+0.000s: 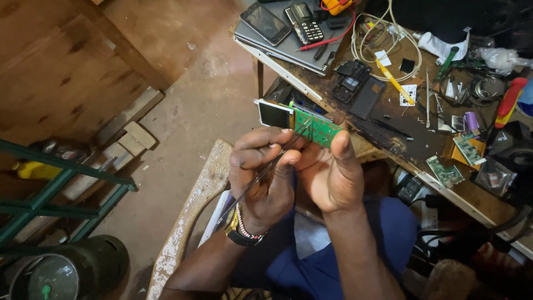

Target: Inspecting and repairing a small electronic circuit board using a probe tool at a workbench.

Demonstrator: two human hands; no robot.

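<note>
My right hand holds a small green phone circuit board with its little screen still attached at the left end; the thumb presses on the board's right edge. My left hand, with a black watch and beaded band on the wrist, pinches a pair of thin metal tweezers. The tweezer tips reach up to the board's lower left part. Both hands hover together above my lap, in front of the workbench.
A cluttered wooden workbench at right carries a closed laptop with two phones on it, an opened black phone, loose green boards, cables, screwdrivers. A worn wooden plank lies left of my knee; a green metal frame stands at far left.
</note>
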